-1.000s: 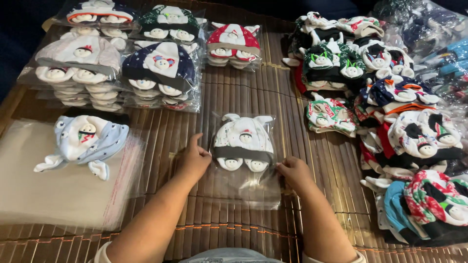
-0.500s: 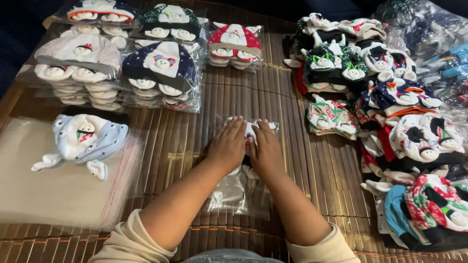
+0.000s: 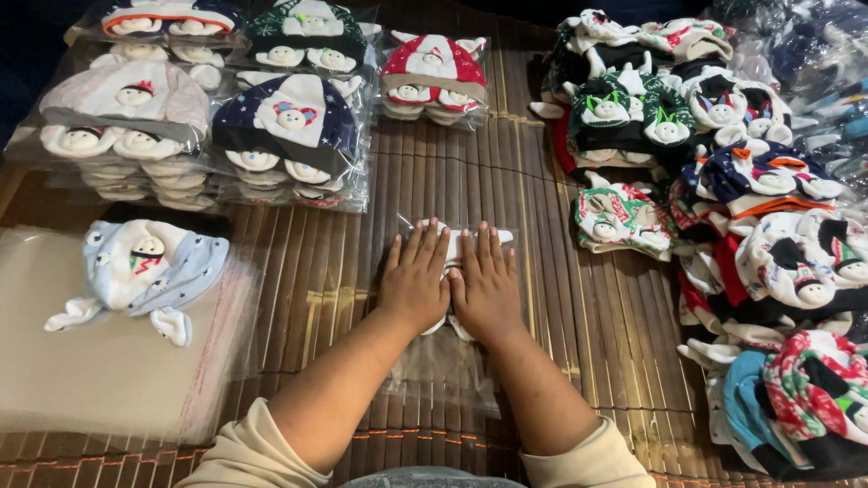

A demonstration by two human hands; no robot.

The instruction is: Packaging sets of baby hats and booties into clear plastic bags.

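My left hand (image 3: 414,282) and my right hand (image 3: 485,285) lie flat side by side, palms down, on a white hat inside a clear plastic bag (image 3: 441,375). The bag rests on a brown slatted bamboo mat (image 3: 334,298), and its open lower end sticks out between my forearms. Only small white bits of the hat (image 3: 455,254) show between and around my fingers; the rest is hidden under my palms.
A pale blue snowman hat (image 3: 136,271) lies on a stack of clear bags (image 3: 99,380) at the left. Piles of bagged hats (image 3: 271,136) sit at the back left, with one red bagged pile (image 3: 432,77) further right. A heap of unbagged hats (image 3: 750,226) fills the right side.
My hands moved from the bag's two sides to its middle, and now press flat on the hat, covering it.
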